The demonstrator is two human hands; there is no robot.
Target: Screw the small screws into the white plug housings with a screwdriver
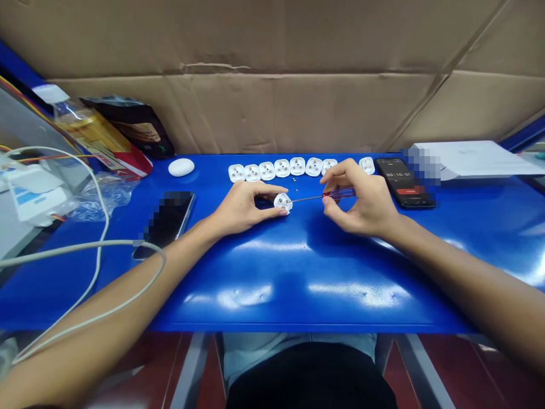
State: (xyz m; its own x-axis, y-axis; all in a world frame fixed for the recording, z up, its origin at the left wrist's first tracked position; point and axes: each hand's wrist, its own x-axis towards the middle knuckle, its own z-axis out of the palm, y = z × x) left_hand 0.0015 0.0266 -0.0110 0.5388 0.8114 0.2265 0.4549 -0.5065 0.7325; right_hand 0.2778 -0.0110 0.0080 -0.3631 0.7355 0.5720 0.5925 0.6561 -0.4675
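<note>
My left hand [251, 210] pinches a small white plug housing [283, 203] between thumb and fingers, its open side with metal parts facing up. In my right hand [360, 199] is a screwdriver [338, 193] with a clear and red handle. Its thin shaft points left, and the tip meets or nearly meets the right side of the housing. Behind my hands, several similar white housings [281, 167] stand in a row, each with metal parts inside. One more white housing [367, 165] sits apart at the row's right. Tiny screws [294, 180] lie on the blue table between row and hands.
A phone showing a timer [400, 182] lies right of my right hand, beside a white box [472, 159]. On the left are another phone [166, 221], a white oval object [181, 167], a bottle [97, 133] and a plastic bag [102, 196]. A pale cable [100, 244] loops over my left forearm.
</note>
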